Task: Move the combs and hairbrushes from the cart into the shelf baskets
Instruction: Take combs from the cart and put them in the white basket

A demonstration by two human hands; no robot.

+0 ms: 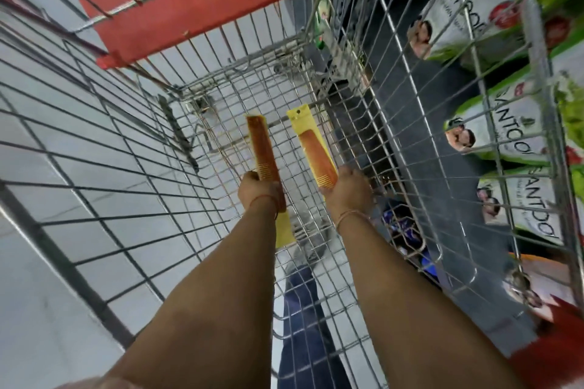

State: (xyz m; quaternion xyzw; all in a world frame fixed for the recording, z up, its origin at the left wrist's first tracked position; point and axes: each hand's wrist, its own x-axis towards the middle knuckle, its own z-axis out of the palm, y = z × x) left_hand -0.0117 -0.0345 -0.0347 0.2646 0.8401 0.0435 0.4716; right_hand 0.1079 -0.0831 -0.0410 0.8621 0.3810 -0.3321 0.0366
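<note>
Both my arms reach down into a wire shopping cart (221,97). My left hand (257,191) is closed around a brown comb (261,145) whose yellow card sticks out below the wrist. My right hand (349,191) grips a second brown comb on a yellow backing card (311,142), which points away from me toward the cart's far end. Both combs are held just above the cart's wire floor, side by side. No hairbrush shows in the cart.
The cart's red plastic seat flap (196,2) hangs at the top. To the right, through the cart's side, stand shelves of green-and-white soap packs (512,135). Grey floor tiles and my trouser leg (300,309) show below the wire floor.
</note>
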